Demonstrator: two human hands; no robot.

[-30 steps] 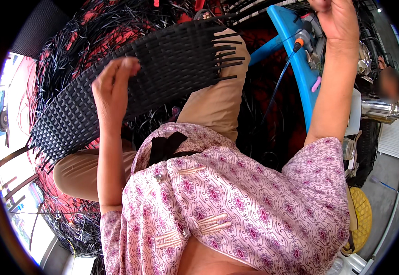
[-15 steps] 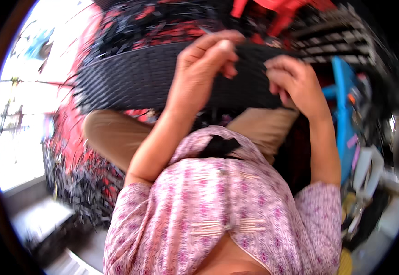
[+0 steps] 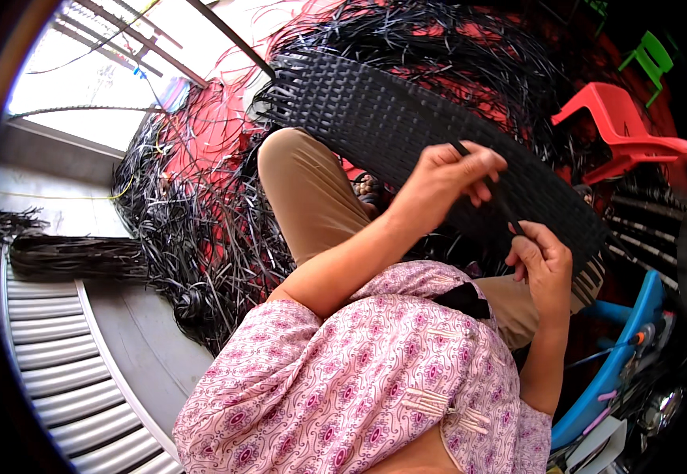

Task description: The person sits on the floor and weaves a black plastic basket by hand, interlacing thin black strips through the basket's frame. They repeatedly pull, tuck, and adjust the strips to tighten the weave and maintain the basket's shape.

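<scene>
Woven panel [image 3: 359,107] lies near both hands [image 3: 454,175] [image 3: 546,259]; blue stand [image 3: 650,294] bears tools [image 3: 641,338].

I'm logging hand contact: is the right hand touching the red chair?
No, the right hand is near the woven panel, well apart from the red chair.

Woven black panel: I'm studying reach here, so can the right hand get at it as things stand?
Probably yes: the right hand appears close to the woven black panel, with nothing visible blocking the way between them.
</scene>
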